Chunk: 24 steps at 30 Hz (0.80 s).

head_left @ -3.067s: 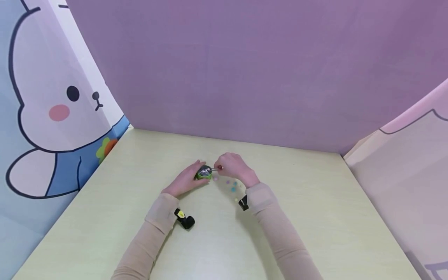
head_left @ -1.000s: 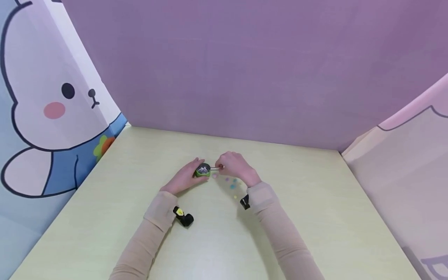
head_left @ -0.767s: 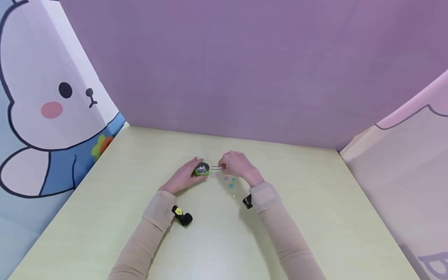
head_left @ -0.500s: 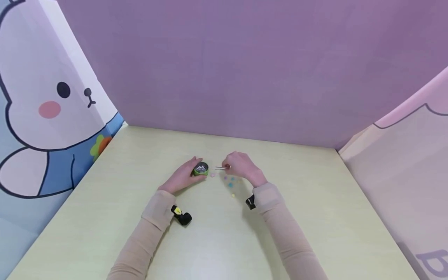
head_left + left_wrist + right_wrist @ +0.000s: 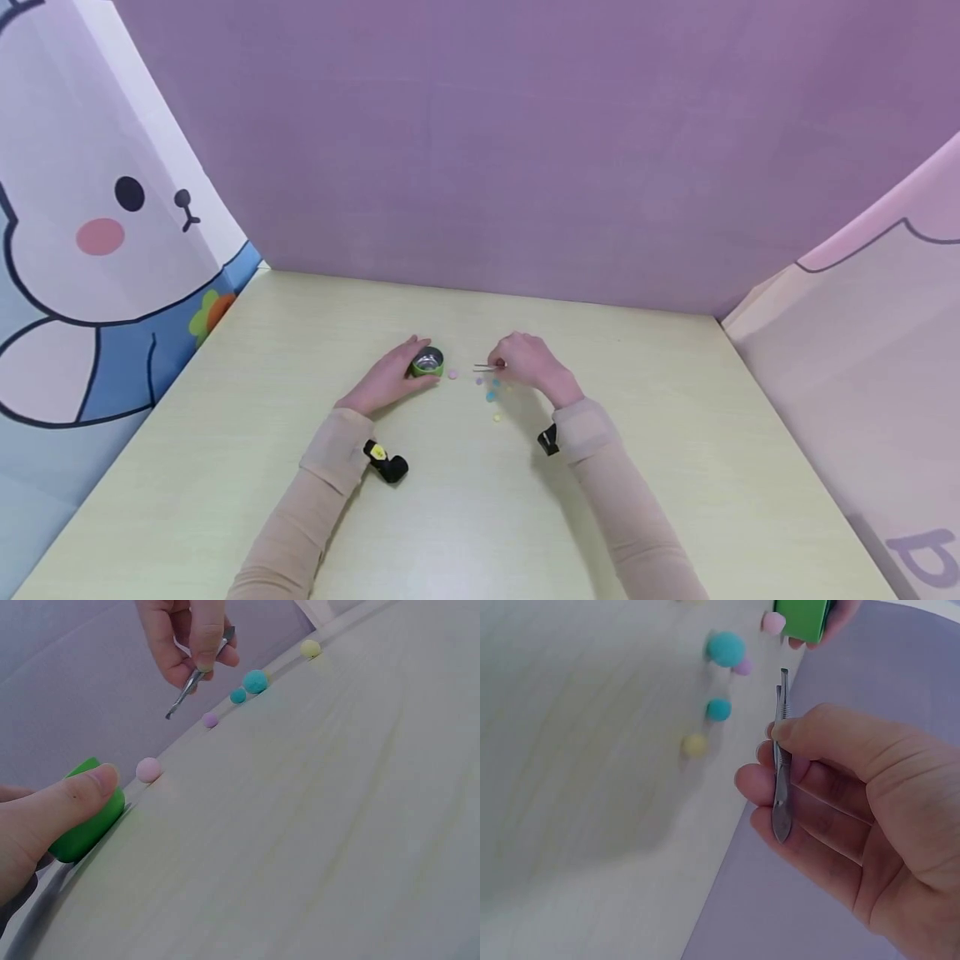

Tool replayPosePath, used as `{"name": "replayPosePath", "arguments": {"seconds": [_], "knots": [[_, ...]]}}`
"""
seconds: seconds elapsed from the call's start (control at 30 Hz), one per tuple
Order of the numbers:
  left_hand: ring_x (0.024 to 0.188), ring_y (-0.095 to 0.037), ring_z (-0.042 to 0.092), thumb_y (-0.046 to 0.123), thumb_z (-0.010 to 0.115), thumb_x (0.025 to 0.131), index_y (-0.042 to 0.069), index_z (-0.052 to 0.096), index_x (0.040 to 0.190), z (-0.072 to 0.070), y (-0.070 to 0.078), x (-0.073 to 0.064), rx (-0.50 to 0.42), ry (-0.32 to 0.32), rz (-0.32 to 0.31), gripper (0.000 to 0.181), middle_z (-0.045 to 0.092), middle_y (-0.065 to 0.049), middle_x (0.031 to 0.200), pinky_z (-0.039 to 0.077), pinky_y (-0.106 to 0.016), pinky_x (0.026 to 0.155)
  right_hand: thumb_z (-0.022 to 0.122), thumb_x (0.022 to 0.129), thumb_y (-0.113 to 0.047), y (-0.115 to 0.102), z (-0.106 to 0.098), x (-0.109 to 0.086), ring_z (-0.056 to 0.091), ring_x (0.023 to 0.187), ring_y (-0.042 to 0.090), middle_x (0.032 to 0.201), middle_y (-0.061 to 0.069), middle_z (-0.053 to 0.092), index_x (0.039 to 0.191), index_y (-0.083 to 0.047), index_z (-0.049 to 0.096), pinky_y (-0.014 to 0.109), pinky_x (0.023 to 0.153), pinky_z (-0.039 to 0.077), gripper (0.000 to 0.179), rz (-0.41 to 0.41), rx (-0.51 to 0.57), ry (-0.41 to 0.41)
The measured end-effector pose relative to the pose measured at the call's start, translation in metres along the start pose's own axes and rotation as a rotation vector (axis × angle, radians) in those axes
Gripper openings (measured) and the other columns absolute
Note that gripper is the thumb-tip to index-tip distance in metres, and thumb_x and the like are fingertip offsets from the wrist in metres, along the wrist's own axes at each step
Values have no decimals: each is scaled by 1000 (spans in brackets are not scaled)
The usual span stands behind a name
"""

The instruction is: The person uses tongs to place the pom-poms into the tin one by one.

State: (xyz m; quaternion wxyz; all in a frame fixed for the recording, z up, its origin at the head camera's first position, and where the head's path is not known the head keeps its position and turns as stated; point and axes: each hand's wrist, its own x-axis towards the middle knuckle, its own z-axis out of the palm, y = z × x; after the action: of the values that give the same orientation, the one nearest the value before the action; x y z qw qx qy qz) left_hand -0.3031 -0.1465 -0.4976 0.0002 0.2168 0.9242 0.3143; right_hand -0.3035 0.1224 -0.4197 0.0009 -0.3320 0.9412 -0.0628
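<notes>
My left hand [image 5: 390, 379] holds a small green bowl [image 5: 428, 362] with a shiny metal inside, thumb on the near side and fingers round the far side. The bowl stands upright on the table. In the right wrist view my right hand [image 5: 877, 787] pinches metal tweezers [image 5: 782, 765] between thumb and fingers. The tweezer tips stand slightly apart with nothing between them, above the table and pointing toward the bowl. A pink pom-pom [image 5: 148, 770] lies beside the bowl. Between the hands are a purple pom-pom [image 5: 210, 720], a larger teal pom-pom [image 5: 726, 649] and a smaller teal one [image 5: 718, 709].
Yellow pom-poms lie near the others, one of them a yellow ball [image 5: 497, 418] closer to the front. Black wrist cameras [image 5: 386, 462] hang below both sleeves. A purple backdrop [image 5: 480, 150] rises at the rear edge of the pale table [image 5: 450, 517].
The right hand has drawn the tweezers off to the right, from over the bowl to above the pom-poms. The left hand still holds the bowl; the head view has shifted slightly.
</notes>
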Motion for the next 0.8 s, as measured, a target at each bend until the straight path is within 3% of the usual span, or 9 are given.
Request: {"name": "replayPosePath", "arguments": {"seconds": [0.53,0.8], "knots": [[147,-42,33,46,69,90,5,37,151,0,-3,1,8,4,22,80,32,-25,159,31,-57,121,72,88,-11,15,3,-26,28,57,7,59,-8,40,57,-19,45,19,52,20,42,25,-10,1],[147,-43,33,45,69,91,5,37,152,-2,1,0,5,-6,9,79,30,-25,160,30,-57,121,73,85,-8,17,1,-42,39,59,8,65,-6,61,64,-16,65,19,51,29,24,35,-44,11]]}}
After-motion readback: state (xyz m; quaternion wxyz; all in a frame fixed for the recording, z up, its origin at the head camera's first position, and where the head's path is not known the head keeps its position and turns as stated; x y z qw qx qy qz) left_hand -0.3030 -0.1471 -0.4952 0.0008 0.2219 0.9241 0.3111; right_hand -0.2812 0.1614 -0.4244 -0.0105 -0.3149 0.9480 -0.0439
